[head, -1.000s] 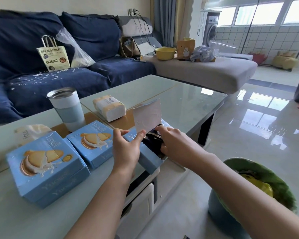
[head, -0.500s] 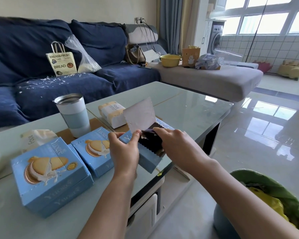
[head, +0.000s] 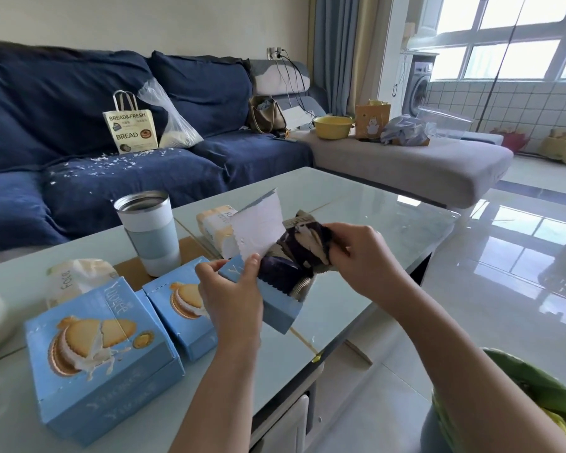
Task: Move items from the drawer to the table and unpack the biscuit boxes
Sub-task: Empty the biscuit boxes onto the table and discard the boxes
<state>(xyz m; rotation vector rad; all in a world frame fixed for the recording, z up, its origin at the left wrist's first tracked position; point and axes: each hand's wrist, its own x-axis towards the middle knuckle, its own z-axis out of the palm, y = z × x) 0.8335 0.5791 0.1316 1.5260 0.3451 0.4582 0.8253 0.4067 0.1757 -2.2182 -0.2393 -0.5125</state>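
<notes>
While two sealed biscuit boxes (head: pixel 102 358) sit on the worktop (head: pixel 356 204) left of your fingers, your left hand (head: pixel 232 294) pinches the open box (head: pixel 276 307) at its torn flap (head: pixel 258 228). Just right, your right hand's (head: pixel 363 256) fingers (head: pixel 335 232) pinch a dark packet (head: pixel 303 243) above the box's mouth.

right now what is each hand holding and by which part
The left hand grips the opened biscuit box at its top edge by the flap; the right hand pinches a dark biscuit packet at its upper end.
</notes>
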